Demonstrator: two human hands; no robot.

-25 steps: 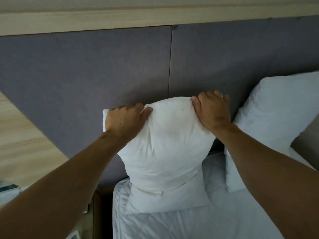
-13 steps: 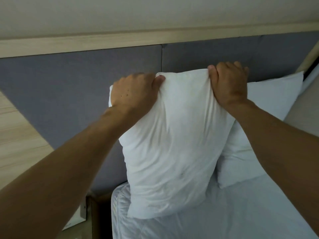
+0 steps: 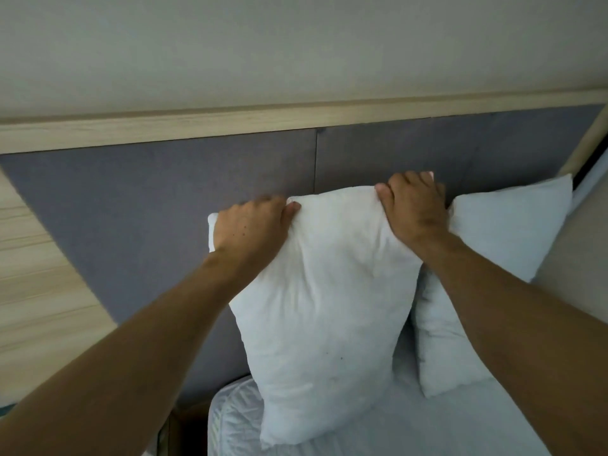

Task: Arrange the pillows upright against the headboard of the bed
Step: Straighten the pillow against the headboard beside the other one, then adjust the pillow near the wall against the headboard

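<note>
A white pillow (image 3: 325, 311) stands upright on the bed's left side, its back against the grey padded headboard (image 3: 164, 205). My left hand (image 3: 250, 225) grips its top left corner and my right hand (image 3: 413, 205) grips its top right corner. A second white pillow (image 3: 493, 245) leans upright against the headboard just to the right, partly hidden behind my right forearm and touching the first pillow.
The white quilted mattress (image 3: 427, 422) fills the lower right. A light wooden rail (image 3: 296, 120) tops the headboard, and a wooden panel (image 3: 33, 291) lies at the left. A gap runs between the bed's left edge and the panel.
The pillow went from squashed down to stretched tall. Both hands kept their grip on its top corners. The view tilted up, showing more wall.
</note>
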